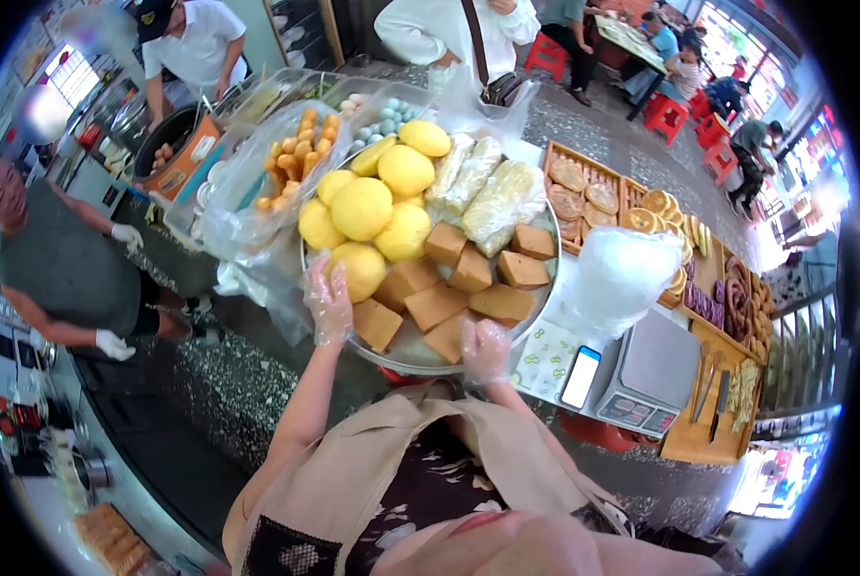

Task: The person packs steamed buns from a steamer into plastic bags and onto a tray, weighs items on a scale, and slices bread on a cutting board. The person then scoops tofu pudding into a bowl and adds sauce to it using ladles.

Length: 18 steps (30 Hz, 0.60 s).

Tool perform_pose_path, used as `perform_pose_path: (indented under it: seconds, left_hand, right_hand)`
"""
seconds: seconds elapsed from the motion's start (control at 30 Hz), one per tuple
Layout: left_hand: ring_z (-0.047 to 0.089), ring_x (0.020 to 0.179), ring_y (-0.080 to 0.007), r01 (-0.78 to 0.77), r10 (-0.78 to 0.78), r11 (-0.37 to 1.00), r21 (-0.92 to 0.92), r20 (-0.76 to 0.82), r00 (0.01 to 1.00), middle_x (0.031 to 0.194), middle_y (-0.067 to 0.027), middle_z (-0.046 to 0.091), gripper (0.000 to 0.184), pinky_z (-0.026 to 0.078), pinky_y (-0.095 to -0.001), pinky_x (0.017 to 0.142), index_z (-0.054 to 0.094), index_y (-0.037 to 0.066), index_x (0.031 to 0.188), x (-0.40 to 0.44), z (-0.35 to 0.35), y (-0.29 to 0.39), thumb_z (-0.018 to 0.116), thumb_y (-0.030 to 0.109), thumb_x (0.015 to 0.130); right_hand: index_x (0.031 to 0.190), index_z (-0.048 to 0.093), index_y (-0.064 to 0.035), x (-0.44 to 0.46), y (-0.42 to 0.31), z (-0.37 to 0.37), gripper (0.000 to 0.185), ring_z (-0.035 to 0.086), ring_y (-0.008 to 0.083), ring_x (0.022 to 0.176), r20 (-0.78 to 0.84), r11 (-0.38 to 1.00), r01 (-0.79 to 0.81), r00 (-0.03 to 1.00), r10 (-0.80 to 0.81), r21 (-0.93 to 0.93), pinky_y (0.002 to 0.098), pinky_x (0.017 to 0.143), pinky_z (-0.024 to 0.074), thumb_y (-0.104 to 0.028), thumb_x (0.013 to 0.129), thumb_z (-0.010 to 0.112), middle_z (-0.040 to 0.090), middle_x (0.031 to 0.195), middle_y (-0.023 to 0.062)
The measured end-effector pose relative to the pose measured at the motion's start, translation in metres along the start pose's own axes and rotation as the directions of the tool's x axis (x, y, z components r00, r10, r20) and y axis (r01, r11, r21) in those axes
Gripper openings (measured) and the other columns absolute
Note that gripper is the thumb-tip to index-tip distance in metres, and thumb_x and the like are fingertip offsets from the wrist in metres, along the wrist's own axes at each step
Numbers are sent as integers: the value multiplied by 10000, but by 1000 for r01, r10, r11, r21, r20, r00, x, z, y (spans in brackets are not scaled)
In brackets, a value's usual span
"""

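A large round metal tray (pixel 551 288) stands before me, heaped with yellow buns (pixel 363 208), brown cake blocks (pixel 438 305) and plastic-wrapped rolls (pixel 505 202). My left hand (pixel 328 302), in a clear plastic glove, is at the tray's left rim. Its fingers stretch up against the side of the lowest yellow bun (pixel 358 272). At the front right rim, beside the brown blocks, is my right hand (pixel 488 350), gloved the same way. Its fingers are curled, and whatever they hold, if anything, is hidden.
Right of the tray are a plastic bag bundle (pixel 627 274), phone (pixel 581 376), scale (pixel 649 370), and a board (pixel 684 437) with a knife (pixel 721 403) and tongs. Pastry trays (pixel 574 197) lie beyond. Bagged fried dough (pixel 300 154) stands left. Two co-workers (pixel 60 245) are left; a person (pixel 459 38) stands opposite.
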<state>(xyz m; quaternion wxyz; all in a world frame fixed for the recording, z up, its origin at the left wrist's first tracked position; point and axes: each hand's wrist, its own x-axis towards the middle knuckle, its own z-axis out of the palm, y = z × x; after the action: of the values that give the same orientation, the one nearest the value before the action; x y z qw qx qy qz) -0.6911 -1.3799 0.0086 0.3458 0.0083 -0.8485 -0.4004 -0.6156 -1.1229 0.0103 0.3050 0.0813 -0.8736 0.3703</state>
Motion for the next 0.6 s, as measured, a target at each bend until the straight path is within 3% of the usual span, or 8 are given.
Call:
perform_pose_path:
  seconds: [0.6]
  left_hand:
    - [504, 1057, -355, -28, 27, 999, 25, 49, 998, 1118, -199, 543, 289, 382, -425, 942, 506, -2, 1123, 1, 2, -3, 555, 153, 885]
  right_hand:
    - [548, 409, -64, 1, -2, -3, 364, 444, 302, 455, 10, 998, 43, 999, -43, -36, 413, 440, 335, -145, 793, 665, 411, 502, 109]
